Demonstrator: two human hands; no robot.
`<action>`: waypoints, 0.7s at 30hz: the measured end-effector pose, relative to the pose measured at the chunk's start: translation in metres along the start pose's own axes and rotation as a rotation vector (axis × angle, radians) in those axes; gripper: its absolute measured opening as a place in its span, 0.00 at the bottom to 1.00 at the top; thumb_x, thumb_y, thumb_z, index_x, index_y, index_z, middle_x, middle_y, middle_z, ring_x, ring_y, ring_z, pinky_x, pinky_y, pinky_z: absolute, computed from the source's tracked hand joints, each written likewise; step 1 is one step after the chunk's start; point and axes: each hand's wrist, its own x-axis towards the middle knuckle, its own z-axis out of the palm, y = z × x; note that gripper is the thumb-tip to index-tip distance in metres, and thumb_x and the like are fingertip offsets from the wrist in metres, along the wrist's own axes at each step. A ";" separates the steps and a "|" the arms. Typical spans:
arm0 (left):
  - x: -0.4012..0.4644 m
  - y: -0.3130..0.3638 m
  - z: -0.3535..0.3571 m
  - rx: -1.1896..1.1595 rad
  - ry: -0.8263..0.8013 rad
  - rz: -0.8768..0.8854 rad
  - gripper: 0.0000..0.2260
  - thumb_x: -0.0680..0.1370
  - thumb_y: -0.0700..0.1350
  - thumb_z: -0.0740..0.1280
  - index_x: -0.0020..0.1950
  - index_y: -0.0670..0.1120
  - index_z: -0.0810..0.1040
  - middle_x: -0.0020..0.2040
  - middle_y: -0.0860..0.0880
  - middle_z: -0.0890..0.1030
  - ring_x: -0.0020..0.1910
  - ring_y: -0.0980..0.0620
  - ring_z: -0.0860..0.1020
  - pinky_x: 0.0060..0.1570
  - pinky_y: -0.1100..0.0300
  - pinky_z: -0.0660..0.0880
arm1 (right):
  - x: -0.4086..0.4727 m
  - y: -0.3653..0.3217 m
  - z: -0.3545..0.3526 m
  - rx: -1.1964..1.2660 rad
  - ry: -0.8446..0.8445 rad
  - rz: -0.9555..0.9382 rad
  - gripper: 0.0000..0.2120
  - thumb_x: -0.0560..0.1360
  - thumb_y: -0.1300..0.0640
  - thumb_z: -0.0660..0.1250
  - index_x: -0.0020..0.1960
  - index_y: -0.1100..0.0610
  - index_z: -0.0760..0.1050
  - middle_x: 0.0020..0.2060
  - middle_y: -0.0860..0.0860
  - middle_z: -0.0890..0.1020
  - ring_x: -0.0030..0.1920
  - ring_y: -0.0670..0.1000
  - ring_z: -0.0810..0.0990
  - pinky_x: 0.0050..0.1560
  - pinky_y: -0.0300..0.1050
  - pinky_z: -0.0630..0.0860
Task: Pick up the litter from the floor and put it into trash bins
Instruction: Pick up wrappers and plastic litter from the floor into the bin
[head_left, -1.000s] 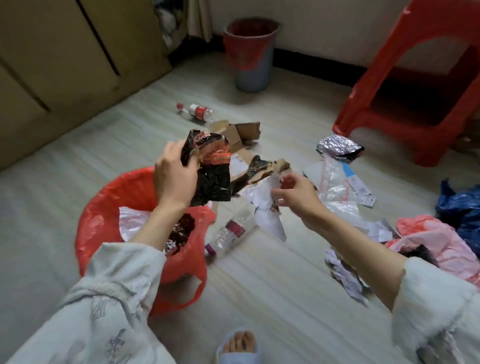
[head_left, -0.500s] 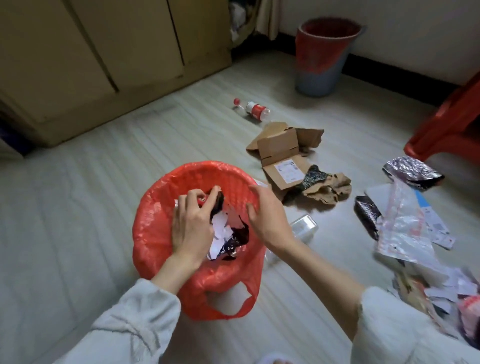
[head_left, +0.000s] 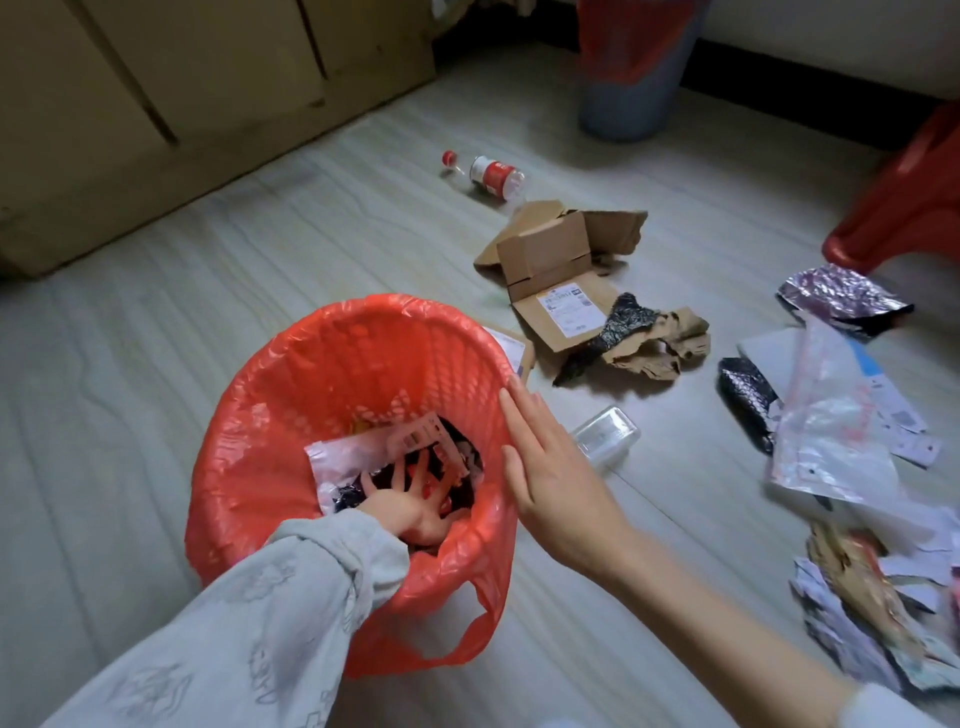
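Litter lies partly inside the red-lined bin (head_left: 311, 395) and partly across the floor (head_left: 208, 291): a bottle (head_left: 488, 174), cardboard box (head_left: 550, 265) and wrappers (head_left: 831, 441). Left hand (head_left: 405, 499) is inside the bin, fingers spread flat on the rubbish. Right hand (head_left: 550, 467) rests at the rim, fingers straight, holding nothing.

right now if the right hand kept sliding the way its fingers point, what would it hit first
The right hand lies flat along the bin rim, fingers pointing up and slightly left. Straight on, it would likely meet the flat cardboard piece beside the rim first, then the open cardboard box, though depth is uncertain.
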 end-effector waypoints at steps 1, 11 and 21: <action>0.003 0.002 0.002 0.068 -0.010 -0.009 0.28 0.77 0.66 0.43 0.74 0.61 0.39 0.77 0.48 0.38 0.75 0.40 0.38 0.67 0.30 0.40 | 0.000 0.002 0.000 -0.010 -0.006 -0.005 0.33 0.73 0.43 0.34 0.77 0.50 0.43 0.74 0.39 0.40 0.76 0.47 0.43 0.75 0.44 0.46; -0.002 -0.011 -0.015 -0.178 0.002 0.084 0.26 0.78 0.65 0.40 0.74 0.62 0.37 0.76 0.52 0.36 0.75 0.45 0.35 0.67 0.32 0.35 | 0.000 -0.004 -0.008 0.040 -0.092 0.076 0.26 0.82 0.50 0.47 0.77 0.48 0.41 0.76 0.44 0.40 0.77 0.49 0.42 0.76 0.53 0.48; -0.121 -0.006 -0.063 -0.513 0.565 0.123 0.25 0.82 0.48 0.52 0.76 0.54 0.46 0.77 0.48 0.39 0.75 0.45 0.38 0.70 0.37 0.42 | -0.056 -0.045 -0.096 0.115 -0.013 0.148 0.29 0.81 0.54 0.55 0.77 0.52 0.45 0.77 0.49 0.51 0.76 0.49 0.51 0.75 0.47 0.52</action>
